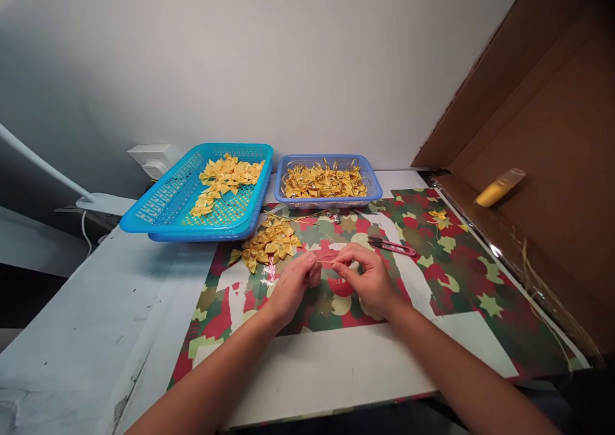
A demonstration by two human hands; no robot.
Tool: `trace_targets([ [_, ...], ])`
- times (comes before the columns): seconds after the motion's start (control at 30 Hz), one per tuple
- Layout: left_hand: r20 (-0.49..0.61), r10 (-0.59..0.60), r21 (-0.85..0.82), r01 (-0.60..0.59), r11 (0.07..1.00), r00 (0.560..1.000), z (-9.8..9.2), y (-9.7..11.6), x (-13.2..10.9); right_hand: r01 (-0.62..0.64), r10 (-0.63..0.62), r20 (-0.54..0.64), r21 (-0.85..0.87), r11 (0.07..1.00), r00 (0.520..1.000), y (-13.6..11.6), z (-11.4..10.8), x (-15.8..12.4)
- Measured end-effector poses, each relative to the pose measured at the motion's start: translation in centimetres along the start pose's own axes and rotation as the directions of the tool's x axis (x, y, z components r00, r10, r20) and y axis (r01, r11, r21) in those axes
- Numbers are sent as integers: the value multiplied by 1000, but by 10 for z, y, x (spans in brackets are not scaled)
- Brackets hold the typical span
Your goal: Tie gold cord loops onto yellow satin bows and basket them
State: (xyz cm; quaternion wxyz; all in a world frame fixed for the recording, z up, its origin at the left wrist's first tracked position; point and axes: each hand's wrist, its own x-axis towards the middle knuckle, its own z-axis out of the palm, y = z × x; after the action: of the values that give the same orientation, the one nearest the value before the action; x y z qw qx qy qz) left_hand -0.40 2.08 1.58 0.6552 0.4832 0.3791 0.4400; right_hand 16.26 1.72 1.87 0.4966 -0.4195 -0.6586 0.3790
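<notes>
My left hand [294, 286] and my right hand [366, 277] meet over the red and green patterned sheet [461, 275], fingertips pinched on a thin gold thread [327, 257] stretched between them. A loose pile of yellow ribbon bows [269, 240] lies just beyond my left hand. Red thread snips [393, 246] rest on the sheet beyond my right hand. A single yellow bow [437, 215] sits farther right.
A turquoise basket [168, 207] with yellow bows and a smaller blue basket [369, 191] of gold-tied bows stand at the back by the wall. A cardboard panel [552, 134] with a yellow tube [498, 188] leans at the right. A socket [154, 158] sits back left.
</notes>
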Motion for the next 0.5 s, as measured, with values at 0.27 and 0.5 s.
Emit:
trace_targets([
  [0.27,-153,-40,-23,37,999,987,-5,0,8,300,-226,216,-425,854,950,8,-1,-2],
  [0.5,-98,17,281,11,960,995,-2,5,-1,326,-294,146,-525,786,945,6,-5,-1],
])
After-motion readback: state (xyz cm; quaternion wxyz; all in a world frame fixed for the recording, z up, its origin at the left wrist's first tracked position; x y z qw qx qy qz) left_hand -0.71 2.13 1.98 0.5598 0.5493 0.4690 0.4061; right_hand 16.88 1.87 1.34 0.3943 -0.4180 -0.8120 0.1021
